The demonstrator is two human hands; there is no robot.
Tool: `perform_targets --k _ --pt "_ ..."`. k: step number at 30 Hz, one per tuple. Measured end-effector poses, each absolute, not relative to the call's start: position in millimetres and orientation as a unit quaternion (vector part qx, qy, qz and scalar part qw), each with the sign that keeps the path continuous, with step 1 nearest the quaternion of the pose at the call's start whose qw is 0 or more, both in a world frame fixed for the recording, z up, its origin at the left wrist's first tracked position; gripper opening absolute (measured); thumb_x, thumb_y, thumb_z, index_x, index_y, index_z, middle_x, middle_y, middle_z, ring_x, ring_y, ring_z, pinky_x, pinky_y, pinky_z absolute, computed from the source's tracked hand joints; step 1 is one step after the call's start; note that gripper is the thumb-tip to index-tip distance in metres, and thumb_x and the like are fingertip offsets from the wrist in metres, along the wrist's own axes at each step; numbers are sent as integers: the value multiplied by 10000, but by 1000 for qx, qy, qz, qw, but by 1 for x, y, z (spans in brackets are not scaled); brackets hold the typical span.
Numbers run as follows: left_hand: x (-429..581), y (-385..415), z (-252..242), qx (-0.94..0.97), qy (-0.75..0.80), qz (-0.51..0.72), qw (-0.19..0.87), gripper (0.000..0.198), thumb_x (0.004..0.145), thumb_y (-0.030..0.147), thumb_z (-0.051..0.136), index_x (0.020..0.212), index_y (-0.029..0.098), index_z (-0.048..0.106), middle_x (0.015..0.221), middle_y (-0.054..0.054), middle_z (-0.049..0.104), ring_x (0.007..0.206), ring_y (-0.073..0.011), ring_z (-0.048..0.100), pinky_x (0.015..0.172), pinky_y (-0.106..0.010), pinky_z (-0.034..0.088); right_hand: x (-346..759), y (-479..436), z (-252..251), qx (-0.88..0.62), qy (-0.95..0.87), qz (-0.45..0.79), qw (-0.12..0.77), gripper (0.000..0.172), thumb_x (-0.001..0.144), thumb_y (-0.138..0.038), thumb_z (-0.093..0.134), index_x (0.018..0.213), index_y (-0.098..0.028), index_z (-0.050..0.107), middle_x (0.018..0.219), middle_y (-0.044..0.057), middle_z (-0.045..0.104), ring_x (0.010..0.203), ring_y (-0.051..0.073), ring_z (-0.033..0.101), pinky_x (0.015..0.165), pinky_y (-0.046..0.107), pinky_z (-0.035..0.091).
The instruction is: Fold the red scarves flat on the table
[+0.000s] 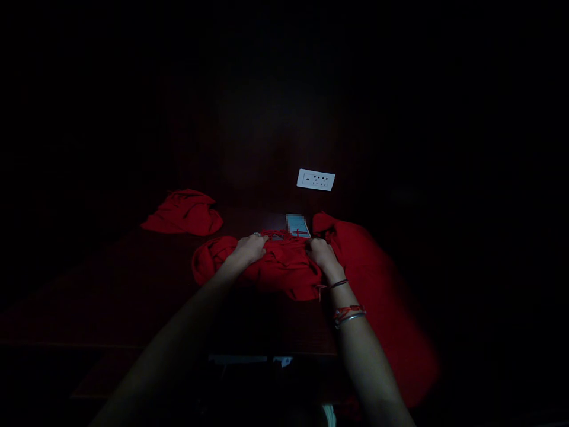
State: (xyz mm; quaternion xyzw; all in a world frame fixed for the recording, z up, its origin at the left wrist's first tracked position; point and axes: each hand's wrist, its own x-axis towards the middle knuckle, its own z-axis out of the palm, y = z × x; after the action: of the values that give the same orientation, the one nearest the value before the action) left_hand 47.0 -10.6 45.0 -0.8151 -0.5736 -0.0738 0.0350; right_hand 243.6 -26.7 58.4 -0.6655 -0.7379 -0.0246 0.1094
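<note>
A crumpled red cloth (284, 270) lies on the dark table between my two hands. My left hand (251, 248), with a ring on one finger, is closed on the cloth's upper left edge. At the upper right edge my right hand (322, 252) also has its fingers curled onto the cloth. Bracelets circle my right wrist. Just beyond the cloth's far edge, a lit phone (297, 225) lies between my hands, its lower end next to the fabric. The fingertips of both hands are partly hidden in the folds.
A second bunched red cloth (184, 212) sits at the back left. Along the right side, a long red cloth (377, 284) stretches toward the front. A white socket panel (316, 179) is behind the phone. The dark table (111, 296) has its front edge below my forearms; surroundings are nearly black.
</note>
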Motion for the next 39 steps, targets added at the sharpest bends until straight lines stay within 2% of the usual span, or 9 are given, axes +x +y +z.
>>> perform_targets --k 9,12,16,21,25,29,33,36,39 --pt "7 -13 77 -665 -699 -240 109 270 748 199 390 988 196 512 951 -79 564 844 -219 540 669 -295 435 270 -24 76 -601 -592 -91 529 278 638 -96 373 803 -150 590 813 57 565 769 167 506 718 263 381" --pt "-7 -11 79 -635 -729 -245 73 269 724 219 425 969 198 535 930 -92 575 833 -240 544 648 -313 438 283 -27 75 -639 -533 -107 544 305 624 -81 361 819 -148 586 828 69 548 785 181 500 740 295 375" --pt "-7 -9 79 -625 -713 -312 56 274 703 177 426 944 178 557 899 -91 590 823 -227 549 670 -300 426 279 -33 76 -687 -580 -90 430 382 613 -58 395 921 -176 588 961 102 520 928 242 463 836 422 310" --pt "29 -12 73 -769 -500 -392 -78 257 672 111 385 824 166 585 751 -12 616 688 -134 549 638 -211 399 231 -39 73 -470 -809 -37 350 473 688 -194 486 1156 -238 441 1194 65 428 1092 230 365 948 481 151" --pt "44 -16 71 -796 -436 -407 -108 177 680 178 409 709 147 581 631 8 579 586 -120 504 551 -205 370 209 -37 61 -445 -823 12 352 288 744 -259 462 1009 -178 542 966 75 578 917 205 495 861 395 309" --pt "36 -14 72 -773 -474 -413 -79 159 688 213 442 773 164 566 621 22 554 563 -111 483 537 -202 367 212 -32 62 -437 -772 137 441 139 737 -261 468 744 -180 581 637 7 563 617 141 512 632 274 403" --pt "33 -19 76 -789 -500 -357 4 302 681 221 484 981 207 516 875 -18 568 765 -151 520 677 -240 400 227 -25 72 -378 -588 366 614 73 654 -260 551 671 -193 528 543 -40 501 515 107 481 538 233 413" --pt "28 -23 78 -807 -517 -280 58 465 708 277 481 1164 234 402 1087 -67 498 969 -211 474 802 -318 373 257 -19 77 -338 -434 440 709 59 685 -211 485 632 -207 458 532 -46 486 513 97 498 549 230 441" --pt "14 -19 73 -765 -612 -190 64 589 687 291 515 1241 235 322 1185 -126 428 1058 -286 418 812 -408 361 294 -16 80 -269 -296 407 821 134 726 -159 390 604 -211 404 591 -31 511 637 86 551 668 237 455"
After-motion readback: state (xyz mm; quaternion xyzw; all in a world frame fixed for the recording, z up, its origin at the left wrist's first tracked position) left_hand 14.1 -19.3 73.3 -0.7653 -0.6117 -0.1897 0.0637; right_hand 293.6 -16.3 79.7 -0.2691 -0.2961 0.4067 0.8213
